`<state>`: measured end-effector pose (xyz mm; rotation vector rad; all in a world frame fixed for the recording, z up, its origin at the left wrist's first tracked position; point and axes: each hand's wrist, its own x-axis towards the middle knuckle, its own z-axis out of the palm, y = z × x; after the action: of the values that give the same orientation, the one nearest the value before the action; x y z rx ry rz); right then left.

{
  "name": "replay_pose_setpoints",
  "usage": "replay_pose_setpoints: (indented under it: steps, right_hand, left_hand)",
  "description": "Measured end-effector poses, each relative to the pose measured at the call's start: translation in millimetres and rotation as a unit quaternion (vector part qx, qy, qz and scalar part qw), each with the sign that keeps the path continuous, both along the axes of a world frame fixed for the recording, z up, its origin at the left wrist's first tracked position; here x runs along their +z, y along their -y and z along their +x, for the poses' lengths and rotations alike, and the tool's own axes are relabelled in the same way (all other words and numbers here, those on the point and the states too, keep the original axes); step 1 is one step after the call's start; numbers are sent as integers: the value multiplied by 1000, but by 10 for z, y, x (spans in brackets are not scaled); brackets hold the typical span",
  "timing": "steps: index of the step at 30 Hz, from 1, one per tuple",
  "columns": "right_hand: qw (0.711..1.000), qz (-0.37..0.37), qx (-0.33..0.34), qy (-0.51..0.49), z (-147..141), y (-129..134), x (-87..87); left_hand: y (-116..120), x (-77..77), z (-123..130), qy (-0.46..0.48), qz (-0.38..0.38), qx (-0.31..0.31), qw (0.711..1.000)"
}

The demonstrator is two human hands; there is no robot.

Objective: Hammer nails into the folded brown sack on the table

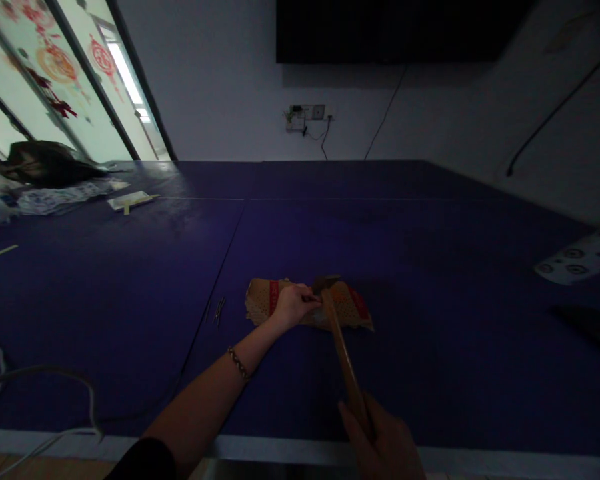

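- Left hand [294,307]: fingers pinched narrow right by the head of the hammer, can't tell what's between them, too small and dark
- Right hand [384,441]: fingers wrapped around the lower handle of the hammer [345,353], which slopes up and away so its head is over the brown patterned piece [263,300]
- That piece lies flat-ish on the dark blue counter [440,373], under the left hand, red bands near both ends
- Left wrist's got a chain bracelet [239,364] on it
- Few thin metal bits [219,311] just left of the patterned piece, near a long seam
- White cable [91,400] looping over the near left edge
- Far back: wall sockets [310,112] under a big black screen [400,30]
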<state>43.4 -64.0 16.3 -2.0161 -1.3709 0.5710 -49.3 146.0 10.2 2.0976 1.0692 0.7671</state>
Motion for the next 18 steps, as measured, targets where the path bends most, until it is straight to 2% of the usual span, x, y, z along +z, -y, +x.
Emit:
replay_pose_setpoints:
  steps: [5,13,18]
  right_hand:
    - [1000,-5,-6,-13,26,1,22]
    - [997,11,-30,-70,68,50,233]
    - [995,-27,-21,-94,85,43,247]
  left_hand:
    - [-22,-2,-2,-15,3,11,1000]
    - [-11,10,5,8,-35,1,999]
    - [-18,2,19,1,-36,6,999]
